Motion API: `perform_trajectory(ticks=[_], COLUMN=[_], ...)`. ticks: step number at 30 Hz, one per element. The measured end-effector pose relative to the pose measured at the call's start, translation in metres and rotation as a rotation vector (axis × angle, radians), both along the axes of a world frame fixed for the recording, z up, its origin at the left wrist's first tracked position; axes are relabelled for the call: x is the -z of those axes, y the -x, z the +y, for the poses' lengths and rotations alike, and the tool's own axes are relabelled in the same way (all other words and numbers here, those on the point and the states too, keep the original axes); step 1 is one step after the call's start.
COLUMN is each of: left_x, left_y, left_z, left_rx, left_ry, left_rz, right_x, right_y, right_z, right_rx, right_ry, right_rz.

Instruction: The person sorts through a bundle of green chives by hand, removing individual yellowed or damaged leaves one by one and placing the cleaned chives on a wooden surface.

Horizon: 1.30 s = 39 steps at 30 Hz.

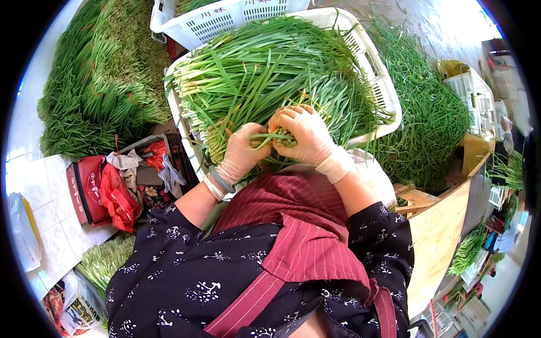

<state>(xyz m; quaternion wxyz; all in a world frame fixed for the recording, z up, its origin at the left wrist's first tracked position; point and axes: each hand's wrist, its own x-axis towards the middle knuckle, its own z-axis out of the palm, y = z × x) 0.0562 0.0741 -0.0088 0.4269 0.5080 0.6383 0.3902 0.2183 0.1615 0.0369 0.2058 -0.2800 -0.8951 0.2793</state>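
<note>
Both my hands wear thin pale gloves and meet over the near side of a white plastic crate [393, 100]. The crate is heaped with long green garlic chives [270, 62], their pale stem ends toward the left. My right hand [307, 134] is wrapped round a bunch of chives [285, 137], whose cut stem ends point at me. Closed beside it, my left hand [242, 153] pinches a few chive stems [261, 137] against that bunch. Both sets of fingertips are partly hidden by the stems and by each other.
Banded chive bundles [107, 73] are stacked at the far left. Loose chives [417, 107] pile up on the right, beside a wooden board [445, 242]. Behind my crate stands another white crate [225, 19]. A red bag [90, 188] and cloths lie left.
</note>
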Motion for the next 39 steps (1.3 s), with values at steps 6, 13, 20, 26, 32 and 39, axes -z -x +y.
perform_trajectory(ticks=[6,13,20,26,32,39], left_x=[0.013,-0.080,-0.042,0.016,-0.022,0.032], left_y=[0.015,0.030,-0.066,-0.095,-0.075,-0.053], left_z=[-0.017,0.007,0.069,0.088,0.062,0.025], left_rx=[-0.117,0.419,0.436,0.322,0.454,0.560], left_ry=[0.198,0.037,-0.286,-0.343,-0.175,0.005], left_rz=[-0.099,0.732,0.638,0.503,0.721,0.959], right_x=[-0.009,-0.006,-0.013,-0.022,0.013,-0.005], right_y=[-0.047,-0.072,-0.056,-0.056,-0.066,-0.089], right_z=[0.022,0.035,0.035,0.030,0.026,0.040], right_rx=[0.331,0.462,0.392,0.290,0.465,0.570], right_ry=[0.307,0.515,0.400,0.099,0.193,0.380], right_rz=[0.382,0.625,0.464,0.406,0.595,0.759])
